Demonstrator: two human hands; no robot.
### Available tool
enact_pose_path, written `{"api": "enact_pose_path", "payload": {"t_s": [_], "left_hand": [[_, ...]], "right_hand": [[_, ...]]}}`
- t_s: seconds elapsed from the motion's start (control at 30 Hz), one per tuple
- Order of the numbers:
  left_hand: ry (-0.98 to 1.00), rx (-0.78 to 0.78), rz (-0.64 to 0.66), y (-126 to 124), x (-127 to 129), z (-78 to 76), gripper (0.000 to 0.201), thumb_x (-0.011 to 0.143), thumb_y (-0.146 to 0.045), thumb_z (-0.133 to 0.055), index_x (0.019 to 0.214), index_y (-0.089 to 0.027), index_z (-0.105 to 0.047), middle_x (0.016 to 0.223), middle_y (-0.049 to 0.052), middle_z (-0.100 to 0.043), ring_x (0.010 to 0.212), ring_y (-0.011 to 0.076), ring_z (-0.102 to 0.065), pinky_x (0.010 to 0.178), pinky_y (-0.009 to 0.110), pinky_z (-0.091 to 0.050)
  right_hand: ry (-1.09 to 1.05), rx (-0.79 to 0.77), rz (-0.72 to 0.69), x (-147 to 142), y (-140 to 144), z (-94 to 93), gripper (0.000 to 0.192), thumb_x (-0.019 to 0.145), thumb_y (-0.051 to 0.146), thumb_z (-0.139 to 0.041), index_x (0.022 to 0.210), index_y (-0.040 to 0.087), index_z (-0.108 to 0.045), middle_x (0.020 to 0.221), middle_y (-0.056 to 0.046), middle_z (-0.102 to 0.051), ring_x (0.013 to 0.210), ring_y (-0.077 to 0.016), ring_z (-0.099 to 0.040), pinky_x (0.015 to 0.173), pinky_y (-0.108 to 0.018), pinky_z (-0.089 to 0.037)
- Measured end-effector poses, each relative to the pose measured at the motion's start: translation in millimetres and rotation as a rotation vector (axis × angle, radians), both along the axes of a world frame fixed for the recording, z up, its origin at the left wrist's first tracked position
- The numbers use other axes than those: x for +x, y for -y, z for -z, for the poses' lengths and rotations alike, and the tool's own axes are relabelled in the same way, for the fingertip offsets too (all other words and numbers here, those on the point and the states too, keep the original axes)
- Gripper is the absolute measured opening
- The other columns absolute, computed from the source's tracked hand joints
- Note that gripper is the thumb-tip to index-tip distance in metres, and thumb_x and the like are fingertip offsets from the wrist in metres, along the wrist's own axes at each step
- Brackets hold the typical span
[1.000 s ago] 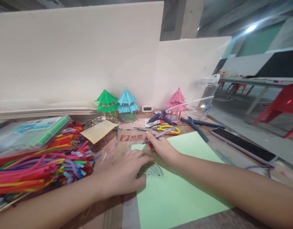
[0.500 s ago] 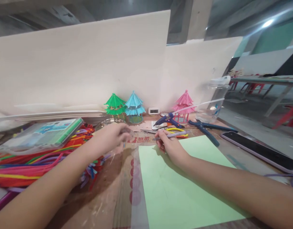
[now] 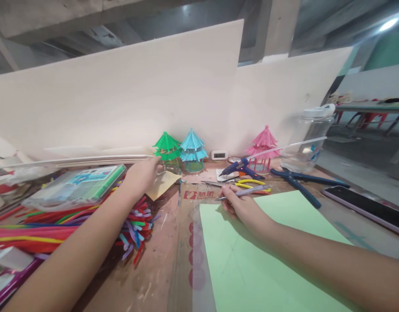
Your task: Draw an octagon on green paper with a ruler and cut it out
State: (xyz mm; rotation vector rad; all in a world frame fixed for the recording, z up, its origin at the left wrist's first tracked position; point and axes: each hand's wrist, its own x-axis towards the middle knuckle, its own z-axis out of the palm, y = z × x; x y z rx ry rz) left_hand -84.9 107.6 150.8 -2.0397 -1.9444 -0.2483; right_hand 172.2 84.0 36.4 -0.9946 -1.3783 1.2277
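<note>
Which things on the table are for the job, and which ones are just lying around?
Looks like part of the job:
pen, held in the right hand
green paper, with faint lines

Seems to be just lying around:
glue gun
phone
fuzzy sticks
little pink house

Can't tell about the yellowish card by the left hand.
</note>
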Motion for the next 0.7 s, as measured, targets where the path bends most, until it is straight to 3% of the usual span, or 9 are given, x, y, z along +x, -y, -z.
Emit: {"api": "enact_pose_path", "payload": {"t_s": [0.1,0.17,0.23,0.3,0.4,0.5,0.6,0.7], "left_hand": [[-0.008,-0.039,0.071,21,11,-10.4,0.032,0.1,-0.037,-0.064,0.125,-0.018,-0.063,0.127,0.009,-0.065,0.111,0.0254,-0.066,0.095,0.049,-0.056],[-0.019,-0.124,0.163,38,23,-9.2,0.027,0.101,-0.036,-0.063,0.121,-0.018,-0.065,0.122,0.008,-0.067,0.107,0.0236,-0.067,0.093,0.046,-0.057],[-0.037,-0.263,0.265,53,34,1.6,0.022,0.101,-0.036,-0.062,0.113,-0.018,-0.067,0.11,0.005,-0.07,0.093,0.0196,-0.069,0.085,0.041,-0.059],[-0.06,-0.384,0.38,62,43,18.5,0.021,0.1,-0.035,-0.064,0.111,-0.018,-0.068,0.109,0.006,-0.07,0.093,0.0192,-0.069,0.085,0.04,-0.059],[-0.086,-0.471,0.49,60,48,42.5,0.032,0.096,-0.038,-0.069,0.122,-0.018,-0.064,0.123,0.009,-0.066,0.107,0.0243,-0.066,0.092,0.047,-0.057],[-0.1,-0.481,0.533,48,46,54.7,0.045,0.095,-0.039,-0.07,0.133,-0.019,-0.058,0.138,0.012,-0.059,0.122,0.0302,-0.06,0.101,0.054,-0.052],[-0.118,-0.503,0.559,37,43,55.0,0.046,0.095,-0.039,-0.069,0.135,-0.02,-0.057,0.141,0.012,-0.057,0.125,0.0307,-0.058,0.103,0.055,-0.051],[-0.157,-0.503,0.526,33,41,48.3,0.036,0.096,-0.038,-0.069,0.126,-0.018,-0.062,0.13,0.01,-0.063,0.113,0.0263,-0.064,0.096,0.049,-0.055]], "right_hand": [[0.017,0.004,0.008,1,0,0.3,0.056,0.075,0.078,-0.06,0.077,0.023,-0.054,0.049,0.008,-0.046,0.041,-0.0091,-0.037,0.042,-0.024,-0.028],[0.026,0.009,0.013,2,1,-0.3,0.054,0.076,0.076,-0.06,0.076,0.023,-0.054,0.049,0.008,-0.046,0.042,-0.0095,-0.039,0.043,-0.023,-0.028],[0.03,0.014,0.012,2,2,-1.5,0.053,0.077,0.075,-0.06,0.077,0.022,-0.055,0.05,0.008,-0.047,0.042,-0.0095,-0.039,0.043,-0.024,-0.028],[0.029,0.018,0.011,2,2,-2.6,0.052,0.077,0.075,-0.059,0.077,0.023,-0.054,0.051,0.008,-0.047,0.042,-0.0095,-0.038,0.043,-0.024,-0.028],[0.03,0.027,0.013,3,2,-3.1,0.052,0.078,0.075,-0.057,0.077,0.023,-0.052,0.05,0.008,-0.046,0.043,-0.0097,-0.037,0.044,-0.024,-0.028],[0.042,0.031,0.01,4,1,-2.3,0.05,0.079,0.074,-0.058,0.076,0.024,-0.052,0.05,0.008,-0.046,0.043,-0.0099,-0.037,0.044,-0.024,-0.027],[0.051,0.03,0.002,4,1,-1.8,0.05,0.08,0.073,-0.059,0.076,0.024,-0.051,0.051,0.008,-0.046,0.043,-0.0097,-0.037,0.044,-0.024,-0.027],[0.052,0.031,-0.015,4,2,-2.4,0.05,0.08,0.072,-0.059,0.076,0.023,-0.052,0.05,0.008,-0.046,0.043,-0.0094,-0.036,0.044,-0.024,-0.027]]}}
